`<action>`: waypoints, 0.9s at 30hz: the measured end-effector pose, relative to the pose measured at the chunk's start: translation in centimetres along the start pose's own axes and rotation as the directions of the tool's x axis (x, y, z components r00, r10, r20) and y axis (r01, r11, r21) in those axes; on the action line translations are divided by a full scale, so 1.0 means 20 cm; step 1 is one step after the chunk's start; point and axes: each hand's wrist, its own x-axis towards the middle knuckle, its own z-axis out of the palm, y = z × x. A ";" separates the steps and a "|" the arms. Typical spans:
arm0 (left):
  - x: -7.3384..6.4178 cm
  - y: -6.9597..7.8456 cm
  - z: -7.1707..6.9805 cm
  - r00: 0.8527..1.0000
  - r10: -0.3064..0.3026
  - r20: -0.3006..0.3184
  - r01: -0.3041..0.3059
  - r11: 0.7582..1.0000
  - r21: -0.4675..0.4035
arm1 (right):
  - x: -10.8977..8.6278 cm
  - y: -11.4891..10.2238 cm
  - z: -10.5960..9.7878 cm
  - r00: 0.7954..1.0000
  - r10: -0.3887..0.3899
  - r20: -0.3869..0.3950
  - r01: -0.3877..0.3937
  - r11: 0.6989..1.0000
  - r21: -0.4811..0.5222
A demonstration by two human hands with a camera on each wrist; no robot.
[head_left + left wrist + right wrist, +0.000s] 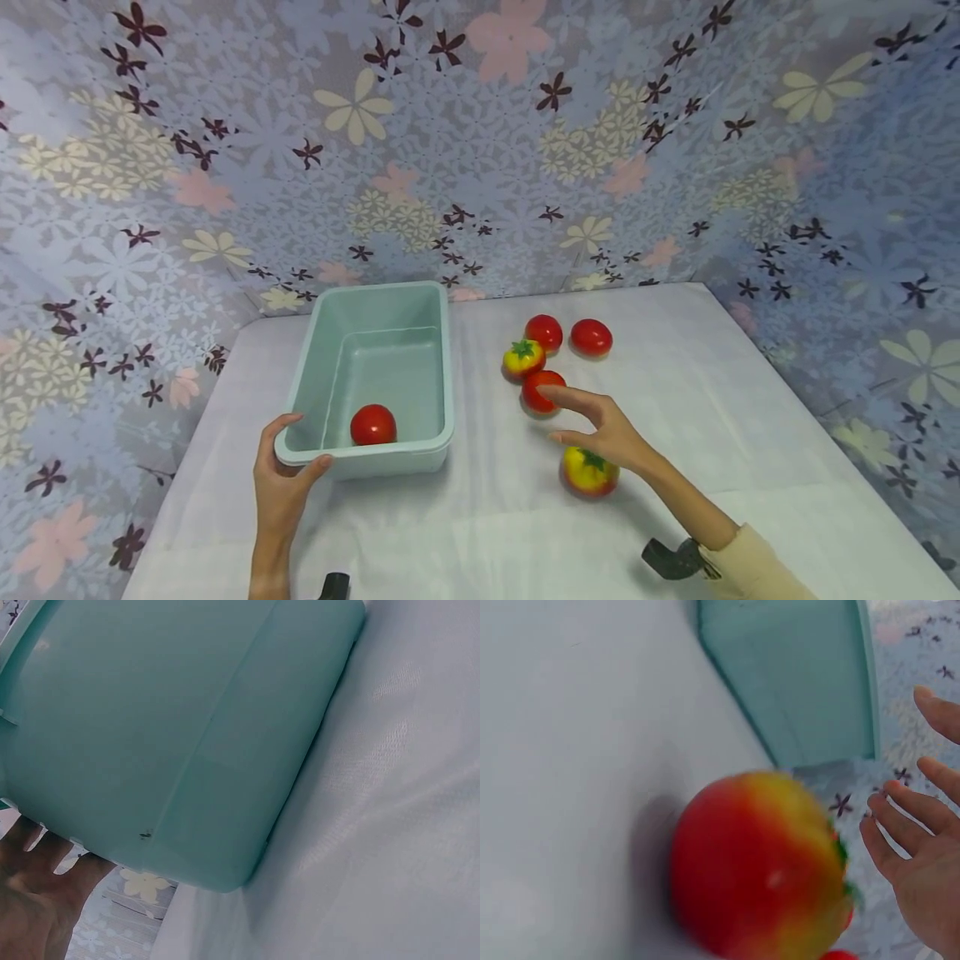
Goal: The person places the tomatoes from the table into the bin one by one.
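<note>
My left hand [279, 483] grips the near left corner of a pale green plastic bin [390, 462], thumb and fingers on its rim. One red tomato [372, 424] lies inside against the near wall. In the left wrist view, the bin's outer wall [187, 735] fills much of the picture, with my fingers at its edge. My right hand [603, 425] is held with spread fingers and nothing between them, its forefinger overlapping a red tomato [538, 401]. Below that hand sits a yellow and red tomato [588, 479] with a green calyx, seen large in the right wrist view.
Behind the right hand lie a smaller yellow and red tomato [522, 361] and two red tomatoes, one to the left [543, 330] and one to the right [592, 337]. A white cloth [480, 533] covers the table. Flowered fabric [495, 167] hangs behind and at the sides.
</note>
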 end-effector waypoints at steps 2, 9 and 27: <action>0.00 0.00 0.00 1.000 -0.006 -0.003 0.006 1.000 -0.003 | -0.03 0.04 -0.01 1.000 0.015 -0.007 -0.015 1.000 -0.016; 0.02 0.00 0.00 1.000 0.009 0.008 -0.009 0.999 0.041 | -0.13 0.14 -0.02 0.996 0.083 -0.027 -0.084 0.996 -0.029; 0.01 -0.02 -0.01 1.000 0.013 0.003 -0.013 0.999 0.039 | -0.18 0.24 -0.02 0.992 0.123 0.026 -0.124 0.992 0.010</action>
